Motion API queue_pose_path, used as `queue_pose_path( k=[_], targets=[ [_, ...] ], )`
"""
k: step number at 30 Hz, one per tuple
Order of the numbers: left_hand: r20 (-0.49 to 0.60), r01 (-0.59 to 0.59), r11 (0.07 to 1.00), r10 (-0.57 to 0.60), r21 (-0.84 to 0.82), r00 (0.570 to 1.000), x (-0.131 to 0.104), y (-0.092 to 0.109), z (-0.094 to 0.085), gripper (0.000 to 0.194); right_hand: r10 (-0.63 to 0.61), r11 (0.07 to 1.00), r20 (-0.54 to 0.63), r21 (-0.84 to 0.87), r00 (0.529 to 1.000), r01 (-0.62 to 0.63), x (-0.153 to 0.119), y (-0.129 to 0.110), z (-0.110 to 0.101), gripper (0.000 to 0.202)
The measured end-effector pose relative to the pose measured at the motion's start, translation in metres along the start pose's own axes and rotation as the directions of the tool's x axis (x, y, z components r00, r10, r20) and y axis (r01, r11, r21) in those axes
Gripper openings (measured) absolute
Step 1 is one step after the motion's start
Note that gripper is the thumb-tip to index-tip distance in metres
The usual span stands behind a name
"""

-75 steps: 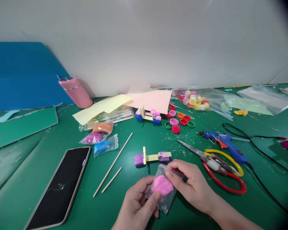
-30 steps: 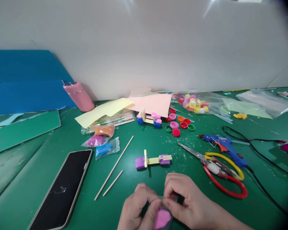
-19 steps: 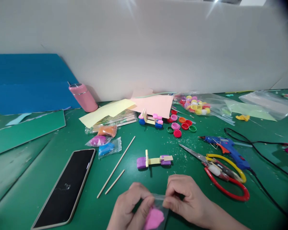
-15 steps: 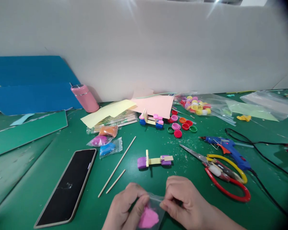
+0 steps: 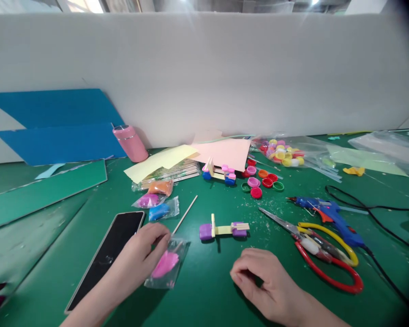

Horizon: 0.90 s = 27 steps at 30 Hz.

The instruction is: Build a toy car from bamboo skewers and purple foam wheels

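Note:
My left hand (image 5: 141, 256) holds a small clear bag of pink clay (image 5: 166, 267) low over the green table (image 5: 207, 295), next to a black phone (image 5: 107, 256). The bag covers part of two thin wooden sticks (image 5: 185, 214). My right hand (image 5: 264, 284) rests curled on the table to the right, a pinch of something possibly between its fingertips; I cannot tell. Just beyond both hands lies a small craft piece (image 5: 223, 228) of purple caps and yellow sticks.
Red and yellow scissors (image 5: 322, 256) and a blue glue gun (image 5: 329, 213) with black cord lie at right. Clay bags (image 5: 157, 204), paper sheets (image 5: 191, 156), loose bottle caps (image 5: 261, 181), a bag of caps (image 5: 282, 152) and a pink bottle (image 5: 130, 143) sit farther back.
My left hand carried the pink clay bag left toward the phone. My right hand let go of the bag and stayed near the front. The view tilted up.

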<state>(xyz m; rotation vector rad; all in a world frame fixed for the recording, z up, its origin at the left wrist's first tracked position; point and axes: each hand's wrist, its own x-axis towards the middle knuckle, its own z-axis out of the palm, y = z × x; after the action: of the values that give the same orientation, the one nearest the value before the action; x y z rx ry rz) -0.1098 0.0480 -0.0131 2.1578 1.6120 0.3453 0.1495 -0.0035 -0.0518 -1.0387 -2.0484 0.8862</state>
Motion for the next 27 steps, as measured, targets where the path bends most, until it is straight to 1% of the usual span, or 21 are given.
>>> queue_pose_path(
  k=[2,4,5,7,10,13,17,20,24,27],
  targets=[
    [-0.102,-0.018,0.975,0.041,0.221,0.994,0.005,-0.006,-0.001,0.029,0.000,1.000,0.001,-0.009,1.000,0.000,0.000,0.000,0.000,0.016],
    [-0.201,0.016,0.920,0.069,0.392,0.977,0.011,-0.012,-0.001,0.036,0.003,1.000,-0.004,-0.015,1.000,-0.003,0.001,0.000,0.000,0.017],
    [-0.222,0.036,0.890,0.074,0.454,0.972,0.013,-0.015,-0.001,0.037,0.004,1.000,-0.009,-0.019,1.000,-0.004,0.001,0.000,0.000,0.017],
    [-0.196,0.042,0.836,0.079,0.548,0.977,0.019,-0.018,-0.002,0.035,0.003,1.000,-0.016,-0.024,1.000,-0.003,0.001,-0.001,-0.001,0.017],
    [-0.107,0.004,0.762,0.086,0.648,0.991,0.029,-0.018,-0.002,0.033,-0.002,1.000,-0.019,-0.020,1.000,0.002,0.002,-0.001,-0.002,0.017],
    [-0.079,-0.013,0.726,0.092,0.687,0.993,0.037,-0.014,0.000,0.030,-0.007,1.000,-0.027,-0.020,1.000,0.007,0.002,0.001,-0.003,0.018],
    [-0.096,-0.009,0.704,0.108,0.710,0.990,0.045,-0.012,0.004,0.026,-0.011,1.000,-0.032,-0.016,0.999,0.010,0.002,0.002,-0.003,0.018],
    [-0.124,0.002,0.699,0.123,0.715,0.985,0.049,-0.015,0.005,0.027,-0.015,1.000,-0.041,-0.011,0.999,0.015,0.001,0.001,-0.003,0.017],
    [-0.173,0.024,0.722,0.133,0.692,0.976,0.044,-0.016,0.000,0.032,-0.014,1.000,-0.049,-0.010,0.999,0.013,0.002,0.001,-0.003,0.016],
    [-0.269,0.061,0.802,0.127,0.595,0.955,0.027,-0.007,-0.009,0.028,-0.014,1.000,-0.056,0.000,0.998,0.014,0.003,0.000,-0.003,0.017]
  ],
)
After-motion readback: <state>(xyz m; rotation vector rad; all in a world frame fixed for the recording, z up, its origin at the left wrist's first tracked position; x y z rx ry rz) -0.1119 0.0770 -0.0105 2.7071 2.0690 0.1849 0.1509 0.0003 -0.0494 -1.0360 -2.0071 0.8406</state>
